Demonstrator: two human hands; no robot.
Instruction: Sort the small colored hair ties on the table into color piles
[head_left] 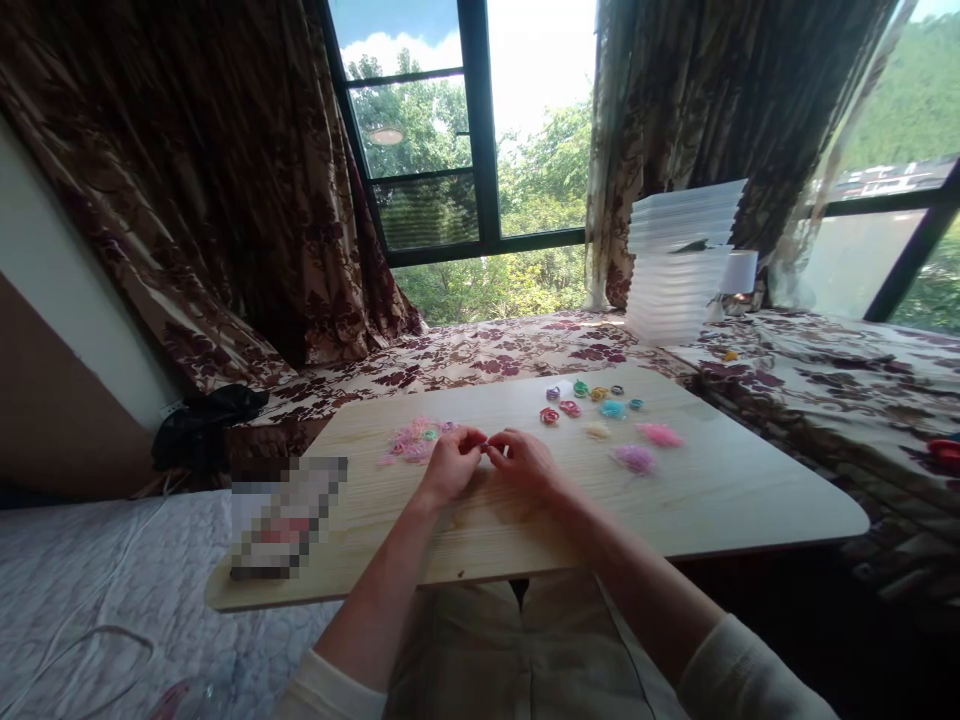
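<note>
My left hand (pixel 453 464) and my right hand (pixel 523 460) meet over the middle of a pale wooden table (pixel 720 500). Both pinch a small purplish piece (pixel 484 447) between their fingertips; it is too small to make out its kind. Close beyond my left hand lies a loose pile of pink pieces in clear plastic (pixel 415 440), with a bit of green and purple among them. To the right of my right hand are a purple bundle (pixel 634 458), a bright pink bundle (pixel 660 434) and a cream one (pixel 598 430).
Farther back on the table lie red coils (pixel 550 415), a light blue bundle (pixel 613 409), a green coil (pixel 580 388) and a yellow coil (pixel 598 394). A blurred-out flat object (pixel 289 520) rests at the left. Behind stand a white pleated stack (pixel 675 270) and a lamp (pixel 741 272).
</note>
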